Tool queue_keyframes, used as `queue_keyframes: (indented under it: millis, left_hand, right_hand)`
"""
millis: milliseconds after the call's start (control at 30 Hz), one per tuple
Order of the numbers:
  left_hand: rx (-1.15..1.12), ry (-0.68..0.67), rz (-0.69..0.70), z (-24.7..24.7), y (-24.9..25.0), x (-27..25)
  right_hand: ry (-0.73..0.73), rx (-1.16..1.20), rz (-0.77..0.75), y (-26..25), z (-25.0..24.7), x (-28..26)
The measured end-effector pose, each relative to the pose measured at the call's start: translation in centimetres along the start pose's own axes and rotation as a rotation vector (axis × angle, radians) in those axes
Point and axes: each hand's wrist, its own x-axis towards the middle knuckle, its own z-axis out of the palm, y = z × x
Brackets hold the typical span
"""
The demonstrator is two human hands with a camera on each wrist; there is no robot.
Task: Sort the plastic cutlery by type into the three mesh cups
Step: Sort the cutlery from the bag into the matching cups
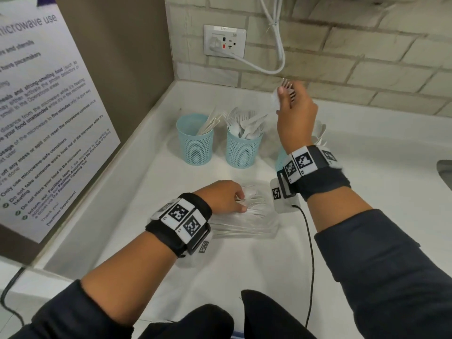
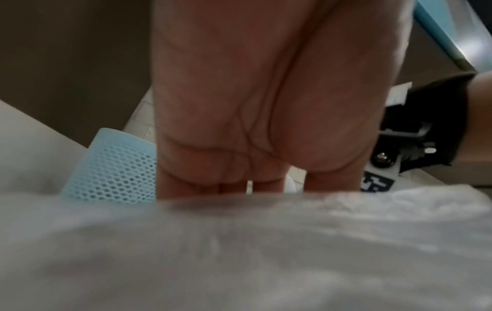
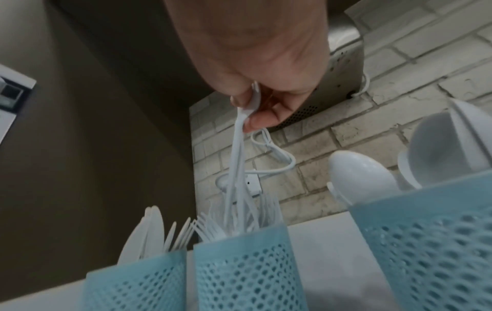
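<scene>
Three light blue mesh cups stand in a row on the white counter. The left cup (image 1: 195, 140) (image 3: 135, 284) holds knives, the middle cup (image 1: 243, 146) (image 3: 245, 269) forks. The right cup (image 1: 280, 159) (image 3: 426, 242) holds spoons (image 3: 356, 172) and is mostly hidden behind my right wrist in the head view. My right hand (image 1: 285, 94) (image 3: 246, 113) is raised above the cups and pinches a few white forks (image 1: 288, 86) (image 3: 237, 160). My left hand (image 1: 238, 200) (image 2: 239, 185) lies on the loose cutlery pile (image 1: 247, 221), fingers curled around some pieces.
A wall panel with a microwave notice (image 1: 36, 106) bounds the left side. The brick back wall carries a socket (image 1: 225, 40) and a white cable (image 1: 277, 45). A black wire (image 1: 310, 241) hangs from my right wrist. A sink edge (image 1: 445, 172) shows at the right.
</scene>
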Motion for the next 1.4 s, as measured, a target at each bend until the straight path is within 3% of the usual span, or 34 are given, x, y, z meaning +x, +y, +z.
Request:
queue_keyframes:
  millis: [200,400,467,633,767,833,900,967,1033,1200,1400]
  left_hand:
    - [0.048,-0.104,0.002,-0.4,-0.1,-0.4]
    - [0.09,-0.105,0.025,-0.6,-0.4,-0.9]
    - [0.086,-0.102,0.024,-0.6,-0.5,-0.9]
    - [0.083,-0.1,0.014,-0.4,-0.4,-0.7]
    - [0.12,-0.082,0.016,-0.5,-0.2,-0.6]
    - [0.152,-0.121,0.019,-0.6,0.0,-0.7]
    - [0.17,-0.186,0.012,-0.6,0.0,-0.7]
    - [0.205,-0.226,0.004,-0.5,0.0,-0.8]
    - [0.242,-0.228,0.004,-0.3,0.1,-0.7]
    - [0.288,-0.224,-0.01,-0.1,0.1,-0.6]
    - [0.264,-0.204,0.029,0.1,0.5,-0.4]
  right_hand:
    - [-0.228,-0.249,-0.135,0.2,1.4,-1.2]
    - [-0.462,-0.61,-0.263,1.3,3.0,-2.6]
    - [-0.509,-0.675,-0.241,1.7,3.0,-2.8]
    - [-0.62,-0.711,-0.157,0.9,2.3,-2.2]
    - [-0.5,-0.584,-0.146,-0.9,0.7,-1.7]
    - [-0.514,-0.421,-0.121,-2.0,-0.4,-1.3]
    - [-0.741,-0.351,-0.026,-3.2,-1.7,-1.0]
    - [-1.082,-0.436,0.062,-4.3,-2.6,-1.2]
    - [-1.309,-0.556,0.142,-4.7,-3.0,-1.8]
    - [-1.414,-0.822,0.195,-2.4,-2.6,-3.5]
    - [-1.477,-0.743,0.332,-1.0,-2.7,-5.3]
